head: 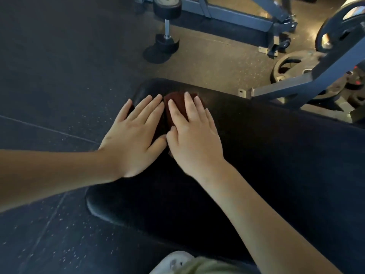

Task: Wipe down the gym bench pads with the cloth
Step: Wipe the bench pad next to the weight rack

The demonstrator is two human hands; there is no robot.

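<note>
A black padded gym bench (pixel 266 155) runs across the middle of the view. A small dark red cloth (pixel 175 110) lies on the pad near its far left corner. My right hand (pixel 192 133) presses flat on the cloth with straight fingers. My left hand (pixel 134 133) lies flat beside it, fingers spread, its palm on the pad and its fingers at the cloth's left edge. Most of the cloth is hidden under the two hands.
A black dumbbell (pixel 166 26) stands on end on the floor beyond the bench. A grey machine frame (pixel 246 14) runs along the back. Weight plates (pixel 292 68) and a grey rack leg (pixel 296 86) stand at right. Dark rubber flooring (pixel 59 66) lies left.
</note>
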